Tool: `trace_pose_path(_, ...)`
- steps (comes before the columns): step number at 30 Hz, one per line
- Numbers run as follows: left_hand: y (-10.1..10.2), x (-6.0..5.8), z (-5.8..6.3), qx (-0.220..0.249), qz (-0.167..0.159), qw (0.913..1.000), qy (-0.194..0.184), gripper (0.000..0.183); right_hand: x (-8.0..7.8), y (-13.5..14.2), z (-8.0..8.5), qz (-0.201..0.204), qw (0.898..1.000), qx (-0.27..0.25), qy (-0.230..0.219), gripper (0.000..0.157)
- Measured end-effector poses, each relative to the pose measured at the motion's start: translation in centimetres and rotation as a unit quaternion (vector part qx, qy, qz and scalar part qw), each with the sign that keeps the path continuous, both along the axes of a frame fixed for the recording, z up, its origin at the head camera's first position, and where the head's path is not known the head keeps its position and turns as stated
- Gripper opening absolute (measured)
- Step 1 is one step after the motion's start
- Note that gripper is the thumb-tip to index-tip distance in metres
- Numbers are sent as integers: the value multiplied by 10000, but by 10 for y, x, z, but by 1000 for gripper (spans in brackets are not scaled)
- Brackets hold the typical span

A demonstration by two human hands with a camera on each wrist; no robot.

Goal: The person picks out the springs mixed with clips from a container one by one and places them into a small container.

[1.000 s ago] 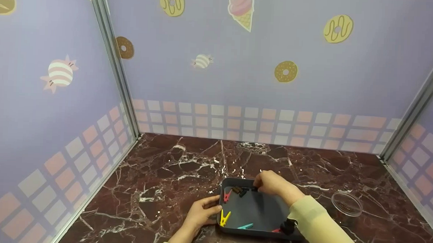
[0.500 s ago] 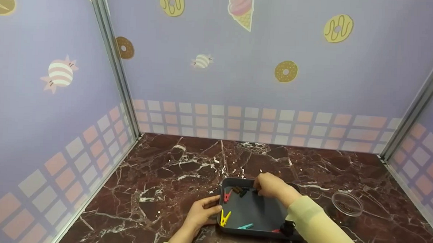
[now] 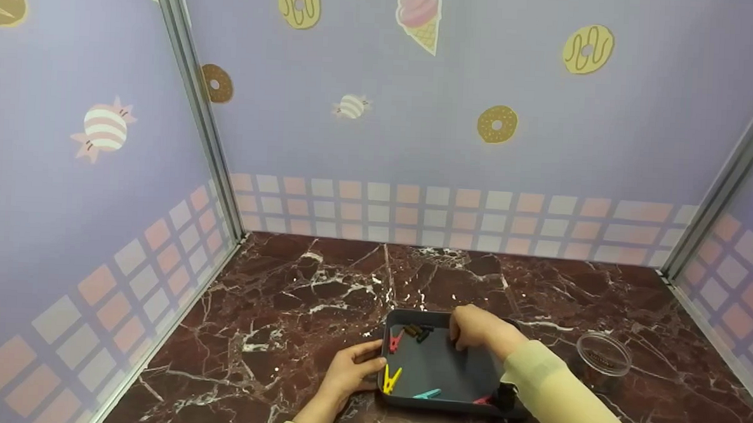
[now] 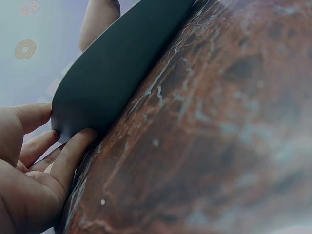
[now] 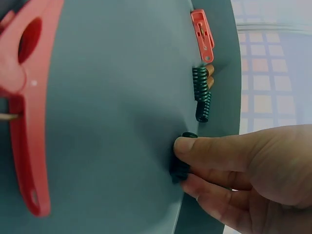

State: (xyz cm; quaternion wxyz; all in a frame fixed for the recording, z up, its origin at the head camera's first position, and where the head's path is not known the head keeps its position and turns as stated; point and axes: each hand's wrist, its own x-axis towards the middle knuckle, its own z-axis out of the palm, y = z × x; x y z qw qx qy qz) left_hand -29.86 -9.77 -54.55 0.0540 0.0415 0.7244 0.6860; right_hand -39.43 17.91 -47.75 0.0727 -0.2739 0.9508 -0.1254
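1. Right hand (image 3: pixel 473 327) is down inside the grey tray (image 3: pixel 447 370), thumb and fingers pinching a dark spring (image 5: pixel 179 170) near the far wall; it's a bit blurry in my right wrist view.
2. Left hand (image 3: pixel 347 370) isn't gripping anything, just resting its fingers and thumb against the tray's left side.
3. Also in the tray: bronze springs (image 3: pixel 412 330) and other dark springs (image 3: pixel 423 336) by the far-left corner, a red clothespin (image 3: pixel 395 342) just beside them, then a yellow clothespin (image 3: pixel 390 384), a blue clothespin (image 3: pixel 427 394) and another red clothespin (image 3: pixel 482 400) along the near side.
4. Table (image 3: pixel 294 360) is dark red marble-look with white veins. Lilac walls (image 3: pixel 417 143) on three sides, printed with donuts, candies, an ice cream cone and pink-and-white tiles, metal posts (image 3: pixel 191 89) at the corners. Clear round container (image 3: pixel 603 374) sits right of the tray.
5. Compared with a second ago, my right hand has shifted slightly right and toward me. Left hand and tray haven't budged.
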Motion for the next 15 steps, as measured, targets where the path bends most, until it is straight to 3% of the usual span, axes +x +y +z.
trace_pose_path(8, 0, 1, 0, 187, -33, 9998, -73, 51, -3, 6, 5, 85, 9996, -257, 19, 12)
trace_pose_path(15, 1, 1, 1, -1, 65, 10000, -60, 51, -2, 17, 10, 161, 9976, -674, -33, 11)
